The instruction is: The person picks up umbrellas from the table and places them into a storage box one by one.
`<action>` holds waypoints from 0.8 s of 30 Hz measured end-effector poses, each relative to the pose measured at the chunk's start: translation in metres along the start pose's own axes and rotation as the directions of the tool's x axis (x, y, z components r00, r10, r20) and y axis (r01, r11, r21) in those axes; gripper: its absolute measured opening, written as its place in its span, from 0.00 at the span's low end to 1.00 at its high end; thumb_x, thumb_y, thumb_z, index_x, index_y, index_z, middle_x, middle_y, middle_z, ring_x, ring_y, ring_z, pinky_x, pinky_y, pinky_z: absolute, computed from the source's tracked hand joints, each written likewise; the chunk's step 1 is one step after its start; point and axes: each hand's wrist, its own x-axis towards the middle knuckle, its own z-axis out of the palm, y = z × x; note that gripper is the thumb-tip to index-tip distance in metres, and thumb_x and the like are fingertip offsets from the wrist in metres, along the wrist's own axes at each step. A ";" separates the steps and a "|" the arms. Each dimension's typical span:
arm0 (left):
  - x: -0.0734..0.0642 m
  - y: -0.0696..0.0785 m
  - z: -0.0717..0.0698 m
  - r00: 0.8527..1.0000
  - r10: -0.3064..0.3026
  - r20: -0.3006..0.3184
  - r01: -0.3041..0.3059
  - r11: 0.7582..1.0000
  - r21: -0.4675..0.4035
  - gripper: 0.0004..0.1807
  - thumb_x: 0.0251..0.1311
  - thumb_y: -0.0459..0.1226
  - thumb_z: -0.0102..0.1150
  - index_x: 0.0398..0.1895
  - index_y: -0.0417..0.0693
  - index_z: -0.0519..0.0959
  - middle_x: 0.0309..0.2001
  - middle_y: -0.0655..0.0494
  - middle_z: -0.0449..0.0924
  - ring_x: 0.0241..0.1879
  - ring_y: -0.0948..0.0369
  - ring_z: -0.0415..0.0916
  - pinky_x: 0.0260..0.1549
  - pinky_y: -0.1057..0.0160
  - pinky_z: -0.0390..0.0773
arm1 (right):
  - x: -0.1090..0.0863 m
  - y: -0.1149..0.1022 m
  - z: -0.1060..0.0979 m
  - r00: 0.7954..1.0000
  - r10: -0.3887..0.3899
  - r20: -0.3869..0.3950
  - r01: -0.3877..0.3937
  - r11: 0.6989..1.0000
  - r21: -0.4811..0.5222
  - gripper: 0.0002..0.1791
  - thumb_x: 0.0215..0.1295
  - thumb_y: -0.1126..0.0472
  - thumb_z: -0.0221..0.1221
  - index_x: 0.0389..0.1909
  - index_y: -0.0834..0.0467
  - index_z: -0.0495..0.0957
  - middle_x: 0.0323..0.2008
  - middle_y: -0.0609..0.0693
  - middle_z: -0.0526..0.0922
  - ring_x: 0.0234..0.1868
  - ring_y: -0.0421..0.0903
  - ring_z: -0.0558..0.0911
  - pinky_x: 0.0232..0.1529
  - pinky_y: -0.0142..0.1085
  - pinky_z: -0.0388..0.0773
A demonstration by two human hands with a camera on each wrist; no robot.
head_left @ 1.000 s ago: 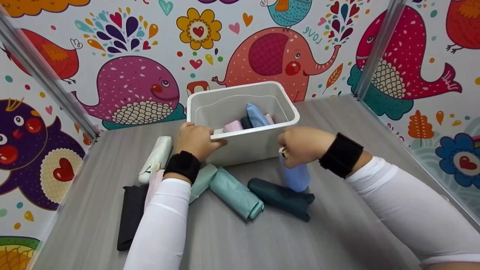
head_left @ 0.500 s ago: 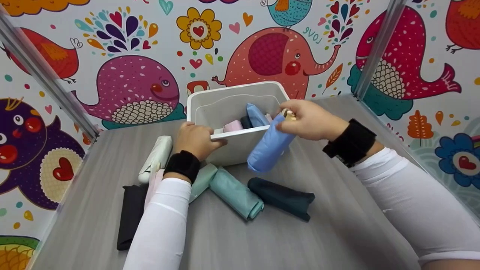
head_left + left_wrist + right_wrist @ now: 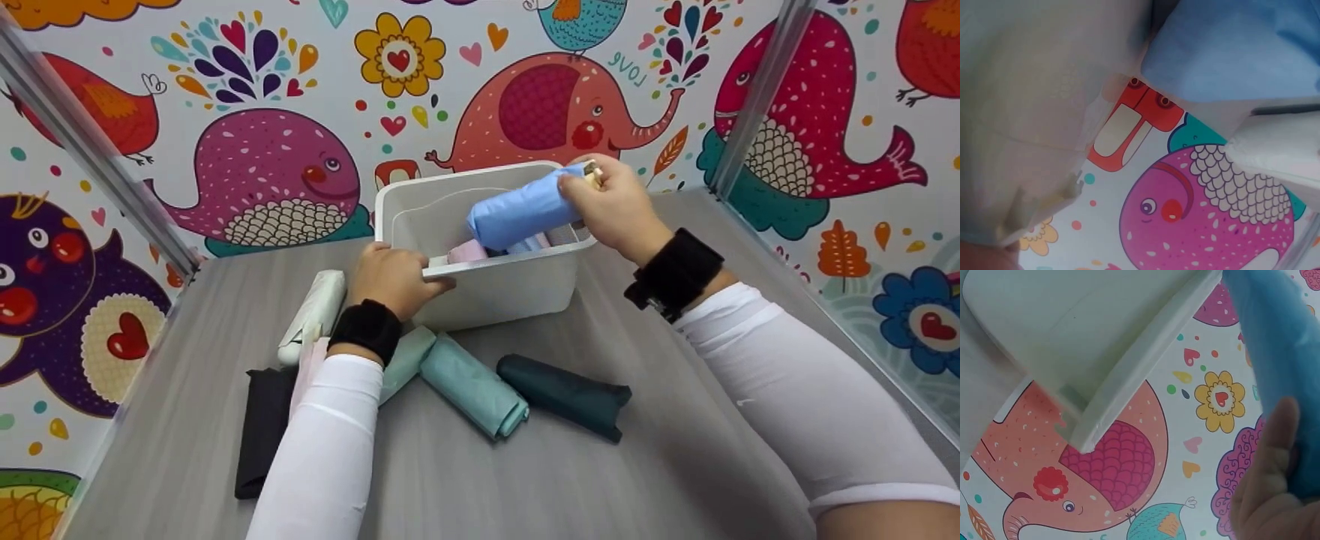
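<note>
In the head view my right hand (image 3: 615,202) grips a blue folded umbrella (image 3: 521,210) by its handle end. The umbrella lies nearly level over the opening of a white plastic bin (image 3: 510,296). My left hand (image 3: 394,277) holds the bin's near left rim, thumb towards the front. Inside the bin are a pink bundle (image 3: 469,252) and another blue one (image 3: 525,244), partly hidden by the held umbrella. The right wrist view shows the blue umbrella (image 3: 1278,343) in my fingers, beside the bin's rim (image 3: 1151,360).
In front of the bin lie a teal folded umbrella (image 3: 474,386) and a dark green one (image 3: 562,396). To the left are a white one (image 3: 313,315), a black one (image 3: 262,431), and pale green (image 3: 409,360) and pink (image 3: 309,367) ones partly behind my left arm. A patterned wall stands behind.
My right hand has lifted the blue umbrella from beside the bin's front right, up and over the rim, tipping it from upright to nearly level. The left hand stays on the rim.
</note>
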 end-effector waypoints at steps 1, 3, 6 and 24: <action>0.000 0.000 0.000 1.000 -0.002 0.001 0.002 1.000 0.000 0.28 0.63 0.63 0.66 0.26 0.47 0.86 0.21 0.51 0.84 0.36 0.50 0.85 0.71 0.45 0.66 | 0.002 0.002 0.003 1.000 -0.003 -0.018 0.003 1.000 -0.002 0.18 0.74 0.51 0.57 0.51 0.62 0.80 0.39 0.53 0.78 0.39 0.46 0.79 0.33 0.31 0.85; 0.000 0.000 0.000 1.000 -0.006 0.000 0.006 1.000 -0.004 0.29 0.63 0.63 0.66 0.29 0.46 0.87 0.23 0.51 0.86 0.38 0.50 0.86 0.72 0.45 0.66 | 0.006 0.005 0.010 0.999 -0.011 -0.049 0.011 1.000 -0.003 0.17 0.74 0.53 0.57 0.50 0.63 0.81 0.36 0.51 0.77 0.38 0.45 0.78 0.34 0.29 0.83; 0.000 0.000 0.000 1.000 -0.006 -0.005 0.006 1.000 -0.014 0.29 0.63 0.63 0.67 0.32 0.45 0.89 0.24 0.50 0.87 0.39 0.49 0.86 0.72 0.45 0.66 | 0.011 0.011 0.019 0.996 -0.029 -0.080 0.027 0.999 -0.024 0.17 0.75 0.55 0.57 0.49 0.65 0.82 0.32 0.50 0.73 0.35 0.43 0.75 0.32 0.28 0.75; -0.001 -0.001 0.001 1.000 0.008 -0.012 -0.008 1.000 -0.010 0.28 0.63 0.63 0.66 0.30 0.46 0.88 0.23 0.51 0.86 0.35 0.50 0.85 0.70 0.46 0.67 | 0.027 0.041 0.056 0.991 0.070 -0.116 -0.091 0.979 -0.183 0.26 0.75 0.52 0.59 0.62 0.68 0.80 0.55 0.67 0.72 0.53 0.55 0.75 0.58 0.46 0.80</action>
